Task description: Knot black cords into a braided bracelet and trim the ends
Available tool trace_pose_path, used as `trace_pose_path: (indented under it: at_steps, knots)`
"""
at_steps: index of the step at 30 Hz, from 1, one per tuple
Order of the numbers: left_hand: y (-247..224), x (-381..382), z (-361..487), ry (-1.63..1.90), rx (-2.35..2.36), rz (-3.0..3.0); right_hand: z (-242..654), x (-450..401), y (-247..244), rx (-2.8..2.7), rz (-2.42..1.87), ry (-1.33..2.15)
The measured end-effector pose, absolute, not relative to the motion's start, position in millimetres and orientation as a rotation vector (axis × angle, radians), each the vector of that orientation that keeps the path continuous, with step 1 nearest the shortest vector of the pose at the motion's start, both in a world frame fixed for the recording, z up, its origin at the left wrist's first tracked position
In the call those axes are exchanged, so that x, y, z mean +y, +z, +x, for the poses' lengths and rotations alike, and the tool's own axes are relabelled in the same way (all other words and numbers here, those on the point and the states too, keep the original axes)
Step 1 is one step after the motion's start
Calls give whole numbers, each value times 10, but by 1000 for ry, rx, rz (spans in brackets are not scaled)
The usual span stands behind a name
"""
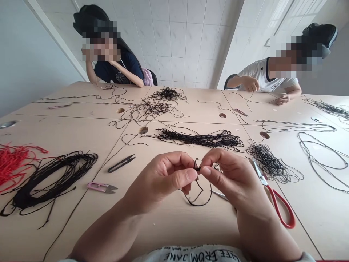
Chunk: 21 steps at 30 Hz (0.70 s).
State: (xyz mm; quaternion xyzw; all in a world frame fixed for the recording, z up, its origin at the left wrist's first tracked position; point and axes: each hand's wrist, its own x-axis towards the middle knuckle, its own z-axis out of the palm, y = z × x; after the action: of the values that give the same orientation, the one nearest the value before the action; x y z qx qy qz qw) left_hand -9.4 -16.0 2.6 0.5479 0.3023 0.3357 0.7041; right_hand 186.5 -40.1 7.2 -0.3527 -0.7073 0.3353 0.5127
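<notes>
Close in front of me, a thin black cord (pixel 196 204) is pinched between both hands, with a loop hanging below the fingers. My left hand (pixel 166 178) grips it between thumb and forefinger. Tip to tip with it, my right hand (pixel 229 174) pinches the same cord at what looks like a knot. Just beyond the fingers lies a long bundle of black cords (pixel 196 139). Red-handled scissors (pixel 278 203) rest beside my right wrist, and a metal blade (pixel 219 195) shows partly under that hand.
Left of me lie black thread snips (pixel 121 164), pink snips (pixel 100 187), a coil of black cord (pixel 54 178) and red cords (pixel 13 163). Tangled black cord (pixel 268 163) sits at right, more cord (pixel 166 95) farther back. Two people sit across the table (pixel 169 225).
</notes>
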Motion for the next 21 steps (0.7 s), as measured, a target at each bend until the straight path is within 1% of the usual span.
trace_pose_path:
  at_steps: [5,8,10,12,16,21]
  knots:
    - [14,-173,-43,843,695,1353,1869,-384,62,-1739,-903,774]
    - [14,-224,6,1097,780,1570,1851,-385,56,-1749,-971,644]
    - [24,-251,19,1225,804,1687,1841,-388,50,-1755,-990,622]
    - [40,-258,5,1168,798,1674,1844,-385,35,-1744,-957,668]
    - [72,-222,-64,869,759,1507,1885,-362,-7,-1655,-898,844]
    - [92,-222,-93,834,709,1477,1920,-355,-11,-1559,-796,1172]
